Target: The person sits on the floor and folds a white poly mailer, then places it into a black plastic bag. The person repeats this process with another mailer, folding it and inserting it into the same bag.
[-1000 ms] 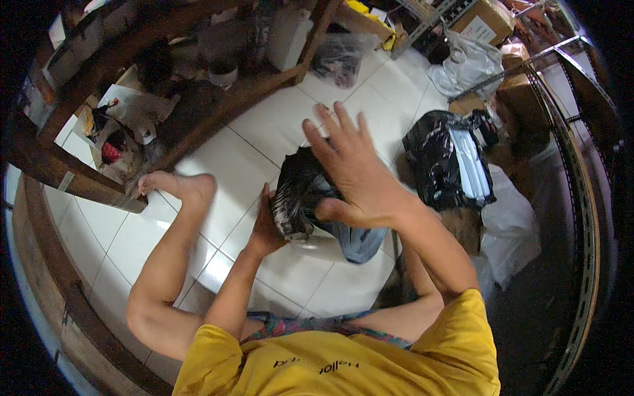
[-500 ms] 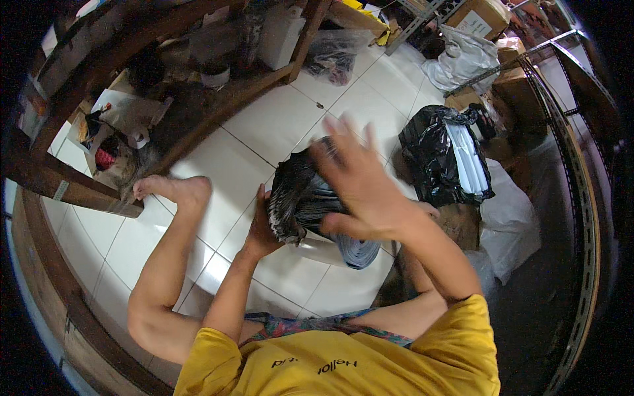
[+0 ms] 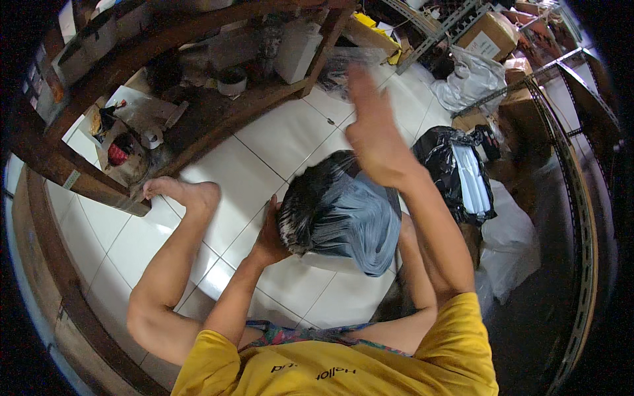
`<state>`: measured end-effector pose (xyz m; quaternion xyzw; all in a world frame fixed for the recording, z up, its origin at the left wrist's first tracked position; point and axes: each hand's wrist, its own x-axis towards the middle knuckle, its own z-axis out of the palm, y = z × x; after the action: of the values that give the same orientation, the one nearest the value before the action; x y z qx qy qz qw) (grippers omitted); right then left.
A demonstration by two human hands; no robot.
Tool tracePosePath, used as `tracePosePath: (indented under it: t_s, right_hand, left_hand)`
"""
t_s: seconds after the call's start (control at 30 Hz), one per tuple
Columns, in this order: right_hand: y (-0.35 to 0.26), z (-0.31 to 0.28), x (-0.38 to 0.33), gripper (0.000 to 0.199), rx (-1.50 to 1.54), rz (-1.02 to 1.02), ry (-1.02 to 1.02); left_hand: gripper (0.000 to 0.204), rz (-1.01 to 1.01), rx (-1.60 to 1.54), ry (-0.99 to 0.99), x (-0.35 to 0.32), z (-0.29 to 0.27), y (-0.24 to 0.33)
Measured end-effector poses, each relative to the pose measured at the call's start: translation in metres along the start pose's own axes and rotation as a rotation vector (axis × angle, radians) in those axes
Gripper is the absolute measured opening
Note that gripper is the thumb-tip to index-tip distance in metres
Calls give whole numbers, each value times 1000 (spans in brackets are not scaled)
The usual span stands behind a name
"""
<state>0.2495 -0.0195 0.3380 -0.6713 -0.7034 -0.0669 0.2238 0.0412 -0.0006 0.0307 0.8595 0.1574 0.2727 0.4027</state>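
A thick stack of thin plastic bags [image 3: 360, 224], black at its left end and grey-blue over the rest, is held above the tiled floor between my legs. Its layers fan out and curve down toward me on the right. My left hand [image 3: 270, 232] grips the stack's left end, with the thumb along the side and the other fingers mostly hidden beneath. Above the stack's far right edge, my right hand [image 3: 380, 135] is raised with nothing visible in it. Its fingers stretch away from me, blurred by motion.
On the right lies an open black plastic bag [image 3: 429, 148] with folded pale-blue sheets [image 3: 467, 178] inside. White plastic sacks [image 3: 508, 237] and a metal rack [image 3: 581, 218] stand beyond it. A wooden shelf frame [image 3: 218, 122] runs along the left, close to my bare foot [image 3: 188, 193].
My right hand has moved up and away from the stack. The grey-blue layers now spread wide across it, where more black showed before. My left hand keeps its grip; the view has shifted slightly.
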Motion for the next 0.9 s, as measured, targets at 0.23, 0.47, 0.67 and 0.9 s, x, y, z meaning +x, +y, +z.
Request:
tracePosePath:
  t_s: [0.23, 0.47, 0.67, 0.9]
  right_hand:
    - [-3, 14, 29, 86, -25, -54, 14]
    - [-12, 18, 26, 77, -45, -39, 28]
    - [10, 3, -3, 63, 317, 145, 153]
    - [-8, -34, -75, 39, -114, 213, -223]
  left_hand:
    - [140, 19, -75, 77, -4, 10, -4]
    - [139, 83, -44, 97, -2, 3, 8]
    - [135, 89, -279, 132, 6, 14, 5]
    - [131, 5, -231, 123, 3, 14, 9]
